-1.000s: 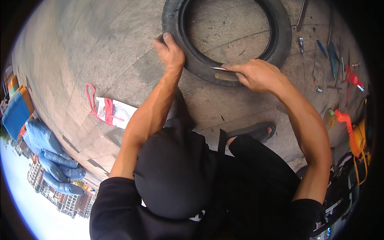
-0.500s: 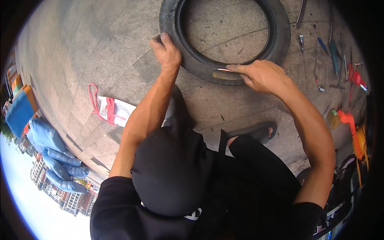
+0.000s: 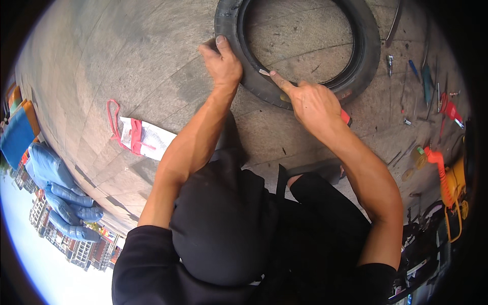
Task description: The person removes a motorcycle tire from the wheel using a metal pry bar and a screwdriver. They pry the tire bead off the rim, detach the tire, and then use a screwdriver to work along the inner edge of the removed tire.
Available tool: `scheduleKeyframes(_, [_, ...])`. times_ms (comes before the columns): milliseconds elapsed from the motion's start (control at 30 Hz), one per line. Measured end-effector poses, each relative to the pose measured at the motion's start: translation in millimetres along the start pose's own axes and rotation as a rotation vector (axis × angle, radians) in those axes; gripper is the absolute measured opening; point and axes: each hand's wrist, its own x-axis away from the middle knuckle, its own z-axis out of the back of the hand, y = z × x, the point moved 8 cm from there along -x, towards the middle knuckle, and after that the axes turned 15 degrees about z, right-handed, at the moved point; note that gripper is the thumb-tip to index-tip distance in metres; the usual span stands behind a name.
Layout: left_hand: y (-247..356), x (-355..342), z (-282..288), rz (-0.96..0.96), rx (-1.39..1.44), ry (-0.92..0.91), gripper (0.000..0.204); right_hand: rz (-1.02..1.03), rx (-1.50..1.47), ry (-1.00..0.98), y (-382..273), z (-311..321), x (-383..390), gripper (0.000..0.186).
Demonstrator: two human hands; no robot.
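A black tyre (image 3: 367,56) lies at the top of the head view, its tread toward me. My left hand (image 3: 222,63) is closed on its left edge, thumb laid over the sidewall. Over the near side of the tyre, my right hand (image 3: 316,105) is wrapped round a red-handled tool (image 3: 346,118), whose handle end pokes out behind the palm. A light, flat, blade-like tip (image 3: 264,72) shows ahead of the outstretched index finger, at the tyre's inner rim. The middle of the tool is hidden under my fingers.
To the left lies a white packet (image 3: 147,137) with a red strap. Screwdrivers (image 3: 414,68), a socket tool (image 3: 390,65) and other hand tools lie on the paving at the right. An orange coiled hose (image 3: 440,173) is near the right edge. Blue padded covers (image 3: 56,170) stand far left.
My right hand has moved left along the tyre's near rim, and the tool's red handle end now shows. The tyre and left hand appear shifted slightly right in the view.
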Motion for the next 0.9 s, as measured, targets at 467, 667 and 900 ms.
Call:
scheduleKeyframes(467, [2, 0, -2, 0.014, 0.03, -0.004, 0.045, -0.011, 0.039, -0.06, -3, 2, -2, 0.07])
scheduleKeyframes(667, [1, 2, 1, 0.037, -0.045, -0.003, 0.045, 0.019, 0.031, 0.019, -3, 0, -18, 0.068])
scheduleKeyframes(900, [1, 0, -2, 0.036, 0.034, -0.034, 0.047, 0.014, -0.005, -0.141, 13, -5, 33, 0.068])
